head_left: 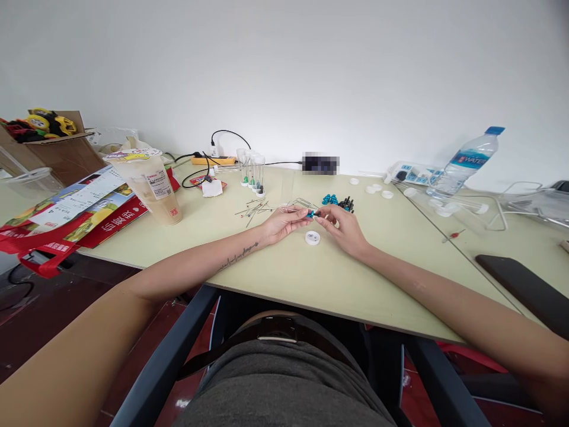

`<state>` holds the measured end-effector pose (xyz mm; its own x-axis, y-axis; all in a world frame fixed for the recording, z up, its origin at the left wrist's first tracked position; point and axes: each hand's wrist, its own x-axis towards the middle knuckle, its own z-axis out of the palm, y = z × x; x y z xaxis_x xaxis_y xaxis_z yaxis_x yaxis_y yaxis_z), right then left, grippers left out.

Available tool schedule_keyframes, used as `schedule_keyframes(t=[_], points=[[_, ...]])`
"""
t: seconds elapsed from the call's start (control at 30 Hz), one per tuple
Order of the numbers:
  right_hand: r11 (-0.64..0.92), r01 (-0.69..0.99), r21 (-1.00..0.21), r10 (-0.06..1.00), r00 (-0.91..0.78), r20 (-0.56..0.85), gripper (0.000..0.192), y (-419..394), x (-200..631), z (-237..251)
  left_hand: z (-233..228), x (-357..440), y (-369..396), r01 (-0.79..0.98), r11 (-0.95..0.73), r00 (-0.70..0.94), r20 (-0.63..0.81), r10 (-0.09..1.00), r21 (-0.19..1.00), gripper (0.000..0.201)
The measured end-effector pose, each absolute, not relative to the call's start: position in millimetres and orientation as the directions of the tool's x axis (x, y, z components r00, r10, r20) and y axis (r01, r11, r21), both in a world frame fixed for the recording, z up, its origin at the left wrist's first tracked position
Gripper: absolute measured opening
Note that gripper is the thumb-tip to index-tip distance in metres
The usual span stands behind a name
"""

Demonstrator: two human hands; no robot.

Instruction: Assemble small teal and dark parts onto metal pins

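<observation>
My left hand (284, 225) and my right hand (344, 230) meet over the table, fingertips pinched together around a small shiny blue piece (312, 214). A dark bit shows at its right end, beside my right fingertips; the fingers cover the rest. Just below the hands lies a white round cap (312, 238) with tiny dark items in it. Behind my right hand are a heap of blue pieces (329, 200) and a heap of black pieces (346, 204). Thin metal rods (255, 211) are scattered behind my left hand.
Clear tubes (254, 175) with green and dark parts stand at the back. A drink cup (153, 187), red bag (120, 220) and cardboard box (66, 157) crowd the left. To the right are white caps (386, 194), a tilted water bottle (469, 163) and a black phone-like slab (520, 284).
</observation>
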<state>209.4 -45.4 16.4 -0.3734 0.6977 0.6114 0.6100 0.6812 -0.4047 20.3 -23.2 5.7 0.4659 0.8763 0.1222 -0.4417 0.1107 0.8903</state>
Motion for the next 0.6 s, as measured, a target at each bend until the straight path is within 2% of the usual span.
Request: schedule_keyframes(t=[0.4, 0.6], points=[[0.690, 0.613, -0.385, 0.689, -0.390, 0.611, 0.023, -44.4, 210.9, 14.8, 7.4, 19.4, -21.5, -0.466, 0.242, 0.507, 0.033, 0.861, 0.851, 0.014], [0.688, 0.605, -0.401, 0.694, -0.387, 0.608, 0.025, -42.0, 210.9, 14.1, 6.1, 20.7, -20.2, -0.459, 0.193, 0.460, 0.047, 0.886, 0.867, 0.011]])
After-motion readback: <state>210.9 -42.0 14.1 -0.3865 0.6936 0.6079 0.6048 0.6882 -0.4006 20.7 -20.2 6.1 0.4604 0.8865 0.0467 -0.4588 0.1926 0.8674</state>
